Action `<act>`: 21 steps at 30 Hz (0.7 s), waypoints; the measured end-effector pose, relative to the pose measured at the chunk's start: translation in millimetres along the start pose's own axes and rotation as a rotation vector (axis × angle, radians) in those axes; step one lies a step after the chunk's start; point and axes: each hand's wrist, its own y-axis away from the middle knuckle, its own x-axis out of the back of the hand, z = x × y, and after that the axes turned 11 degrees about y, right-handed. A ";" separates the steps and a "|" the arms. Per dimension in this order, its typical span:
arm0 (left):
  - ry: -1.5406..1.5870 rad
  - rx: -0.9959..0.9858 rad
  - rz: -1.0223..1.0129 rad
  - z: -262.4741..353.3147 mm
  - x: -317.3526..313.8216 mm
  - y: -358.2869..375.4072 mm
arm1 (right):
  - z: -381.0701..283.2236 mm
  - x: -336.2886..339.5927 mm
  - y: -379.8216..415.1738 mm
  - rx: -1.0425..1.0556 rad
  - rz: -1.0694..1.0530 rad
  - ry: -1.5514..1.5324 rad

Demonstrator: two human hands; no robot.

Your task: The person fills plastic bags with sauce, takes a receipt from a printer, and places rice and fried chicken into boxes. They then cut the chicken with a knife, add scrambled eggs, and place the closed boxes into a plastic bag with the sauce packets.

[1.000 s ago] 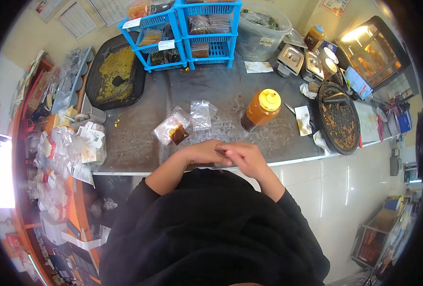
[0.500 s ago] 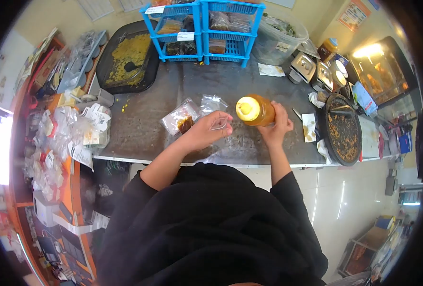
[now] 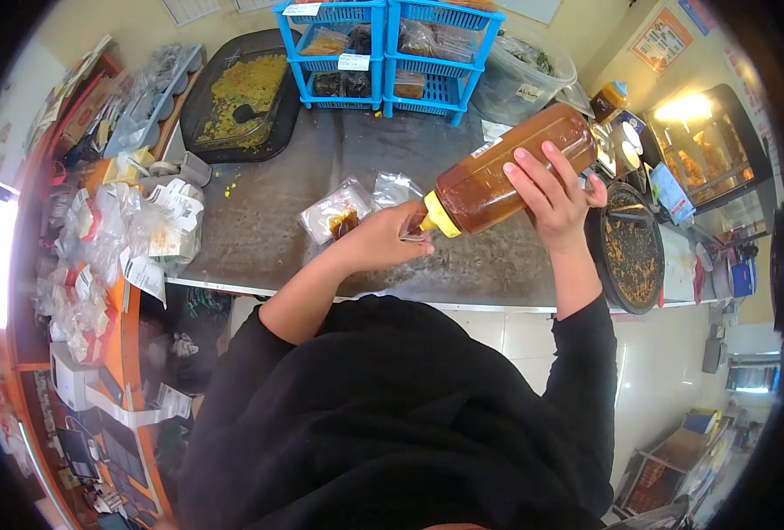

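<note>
My right hand is wrapped round a large clear squeeze bottle of brown-orange sauce, tilted with its yellow cap down and to the left. The cap's tip meets the mouth of a small clear plastic bag, pinched between the fingers of my left hand. Just left of that hand, clear bags lie on the metal table, one with dark sauce in it. Another flat clear bag lies behind my left hand.
Blue tiered baskets stand at the back, beside a black tray of yellow food and a clear tub. A round dark pan sits at the right of the metal table. Plastic bags and papers crowd the left.
The bottle has gone from upright to tipped over, with its cap now at the small bag. My right hand has moved up and to the right with it; my left hand stays nearly in place.
</note>
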 end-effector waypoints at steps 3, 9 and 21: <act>0.125 0.029 -0.080 6.6 1.2 1.0 | 7.7 2.7 -12.6 0.035 0.034 0.004; 0.286 0.037 -0.089 -0.6 -0.6 -1.3 | 13.9 1.5 -26.1 0.054 0.105 0.016; 0.025 0.027 0.130 22.4 -11.5 4.0 | -2.2 -13.7 9.2 -0.138 -0.008 -0.090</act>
